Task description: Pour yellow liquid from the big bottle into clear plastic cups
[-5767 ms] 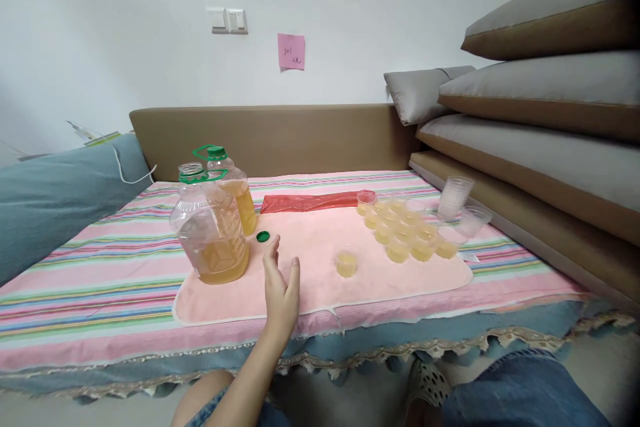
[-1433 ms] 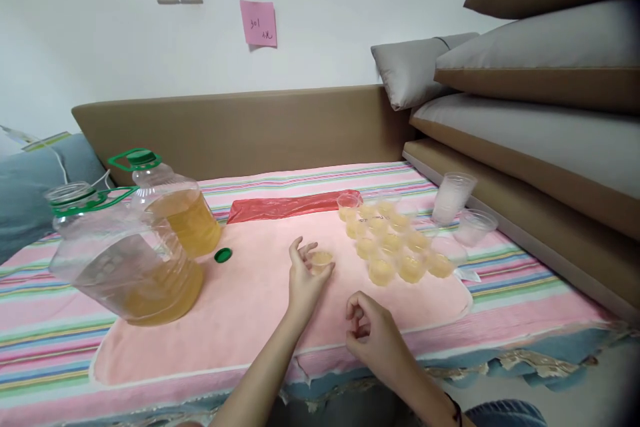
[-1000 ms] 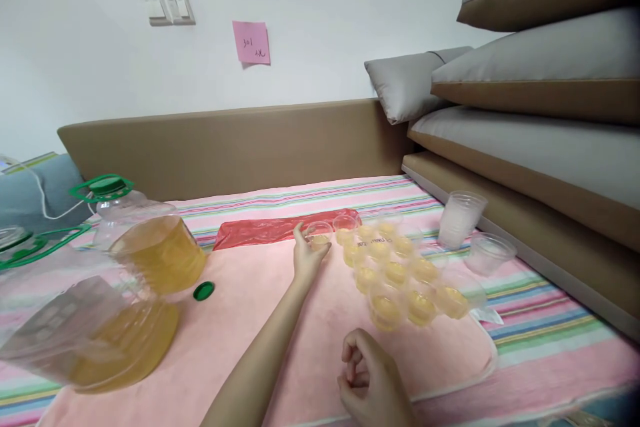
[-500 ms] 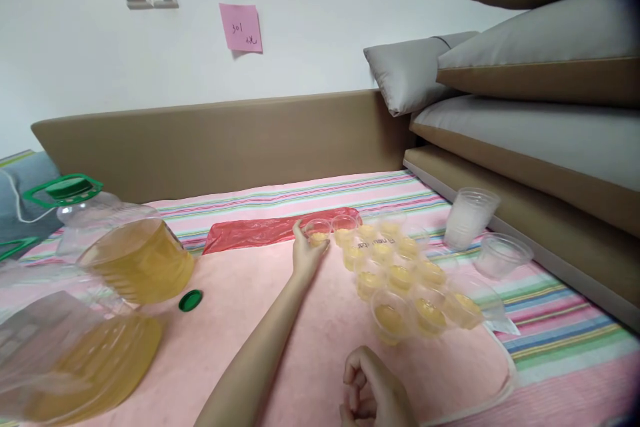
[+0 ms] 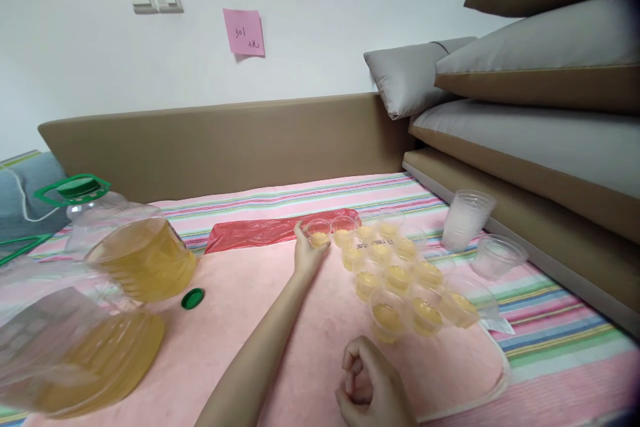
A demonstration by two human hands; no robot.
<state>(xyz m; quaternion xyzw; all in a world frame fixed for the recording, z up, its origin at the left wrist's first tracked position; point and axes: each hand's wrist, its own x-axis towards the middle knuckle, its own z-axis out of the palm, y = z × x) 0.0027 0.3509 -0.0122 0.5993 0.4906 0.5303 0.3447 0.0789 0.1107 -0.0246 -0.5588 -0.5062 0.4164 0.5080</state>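
Note:
My left hand (image 5: 306,259) reaches across the pink towel with its thumb and fingers around a small clear plastic cup (image 5: 319,235) that holds some yellow liquid. That cup stands at the left end of the far row, beside another cup (image 5: 344,229). To its right, several more cups with yellow liquid form a close group; the nearest cup (image 5: 387,319) is just beyond my right hand. My right hand (image 5: 373,380) hovers low at the front with its fingers curled in, and I see nothing in it.
Two large jugs of yellow liquid, a farther jug (image 5: 145,260) and a nearer jug (image 5: 107,360), are on the left. A green cap (image 5: 193,298) lies beside them. Stacked cups (image 5: 466,220) and an empty cup (image 5: 497,258) stand right. Red plastic (image 5: 255,232) lies behind.
My left hand stays around the same cup. My right hand has shifted slightly up and left, its fingers still curled. The camera view has moved a little.

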